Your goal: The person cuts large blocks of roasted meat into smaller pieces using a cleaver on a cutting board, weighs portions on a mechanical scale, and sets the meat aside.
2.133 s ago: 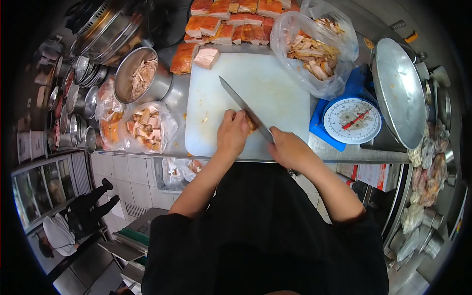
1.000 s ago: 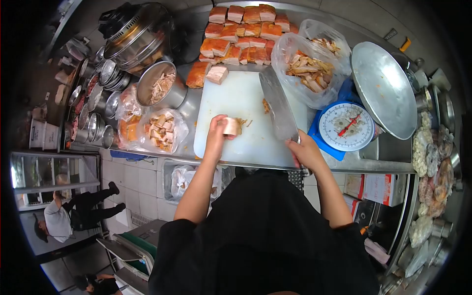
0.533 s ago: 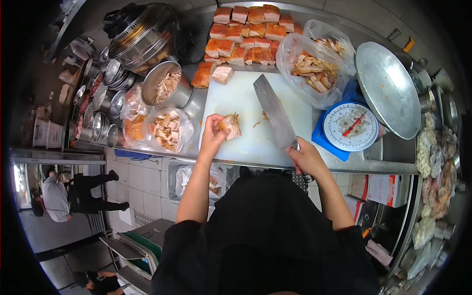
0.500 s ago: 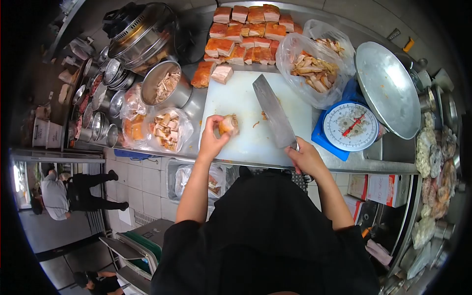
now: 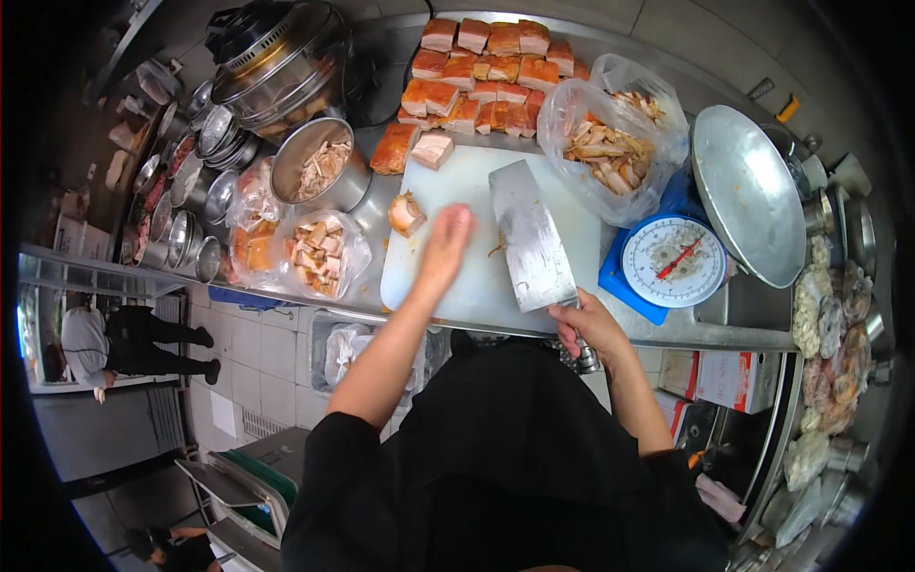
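Note:
My right hand (image 5: pixel 583 322) is closed round the handle of a broad cleaver (image 5: pixel 531 234). Its blade lies across the white cutting board (image 5: pixel 457 291), pointing away from me, broad side turned up. Over the board, left of the blade, my left hand (image 5: pixel 450 238) is blurred by motion; its fingers look stretched out, with nothing visible in them. A small piece of roast pork (image 5: pixel 407 215) with browned skin rests near the board's left edge, beside that hand and apart from it. Another pale pork block (image 5: pixel 433 150) sits at the far left corner of the board. Small scraps lie by the blade.
Rows of roast pork blocks (image 5: pixel 486 69) fill the counter's back. To the right are a bag of meat strips (image 5: pixel 610 157), a blue dial scale (image 5: pixel 673 261) and a metal pan (image 5: pixel 746 195). At left stand a steel pot (image 5: pixel 319 164) and a bag of cubes (image 5: pixel 324 253).
My left hand has let go of the small pork piece, which now lies at the board's left, and moved right. The cleaver blade has turned to show more of its broad side.

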Available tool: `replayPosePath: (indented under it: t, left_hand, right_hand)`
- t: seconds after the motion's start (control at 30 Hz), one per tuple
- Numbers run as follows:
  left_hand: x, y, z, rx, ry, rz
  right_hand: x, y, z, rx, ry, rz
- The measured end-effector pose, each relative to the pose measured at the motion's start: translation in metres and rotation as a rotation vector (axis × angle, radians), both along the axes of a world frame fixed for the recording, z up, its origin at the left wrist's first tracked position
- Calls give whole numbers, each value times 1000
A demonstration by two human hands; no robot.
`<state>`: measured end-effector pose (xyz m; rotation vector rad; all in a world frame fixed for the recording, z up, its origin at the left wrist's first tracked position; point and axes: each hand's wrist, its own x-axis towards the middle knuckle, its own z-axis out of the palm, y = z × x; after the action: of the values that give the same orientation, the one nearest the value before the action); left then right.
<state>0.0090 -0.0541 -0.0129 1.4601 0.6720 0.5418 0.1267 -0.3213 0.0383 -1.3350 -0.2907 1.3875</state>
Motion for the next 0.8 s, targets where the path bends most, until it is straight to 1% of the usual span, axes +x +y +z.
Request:
replayPosePath:
  t: [0.03,0.07,0.1,0.13,0.17,0.2,0.23,0.27,0.3,0.33,0.37,0.4,0.43,0.47,0.5,0.53,0.57,0.6,0.63,0.67,0.7,0.77,0.8]
  left_hand:
    - [7,-22,6,-438,-42,-71]
    - [13,-34,2,-442,-48,-76]
    - [21,-43,-4,-593,-116,-145]
    - [27,-48,-12,-745,-182,-217]
    - [29,-42,-27,-751,-185,-229]
    - [27,-28,-47,-700,-68,-262]
    - [28,-20,-50,-647,48,-291]
    - [33,-15,-52,-649,44,-293]
    - [36,-12,-39,-162,189,-259]
    - [39,-10,-29,325,325,-212]
    - [42,-7,-22,322,325,-208]
    - [47,-6,-17,643,318,-196]
    - [49,-7,-15,960,311,-177]
    - [48,-10,-17,951,321,-162]
    - [46,-11,-22,922,278,-129]
    - [43,-12,-27,895,238,-92]
    - [40,-12,-38,888,257,-67]
    - [35,-11,-55,814,199,19]
    - [27,-13,-59,743,142,108]
    - [21,-13,-63,739,168,138]
    - [17,-16,-56,711,189,147]
    - [13,-23,-53,677,220,172]
    - [12,-28,-54,782,253,168]
  right_hand:
    - [-1,1,-3,-3,-4,0]
    - [-1,1,-5,6,54,1]
    - [-1,1,-7,16,110,-2]
    - [-3,1,-7,5,110,-53]
    - [-2,-2,-6,0,103,-63]
    - [0,-6,-6,-51,44,-127]
    - [1,-8,-6,-102,-14,-187]
    - [9,-17,-23,-124,-155,-188]
    - [13,-22,-21,-127,-158,-187]
    - [16,-26,-17,-275,-422,-158]
    - [18,-27,-12,-419,-688,-125]
    - [22,-25,-1,-544,-781,-37]
    - [24,-25,-9,-543,-785,-23]
    - [27,-26,-25,-558,-1136,71]
    - [25,-19,-22,-550,-1487,170]
    - [21,-8,-20,-655,-1443,269]
    - [15,1,-17,-633,-1447,296]
    - [7,9,-15,-613,-1448,371]
    - [-2,14,-14,-590,-1448,448]
    - [-10,17,-10,-544,-1419,485]
    - [-13,17,-10,-519,-1419,514]
    - [-13,11,-7,-452,-1012,454]
    - [-15,9,13,-415,-674,328]
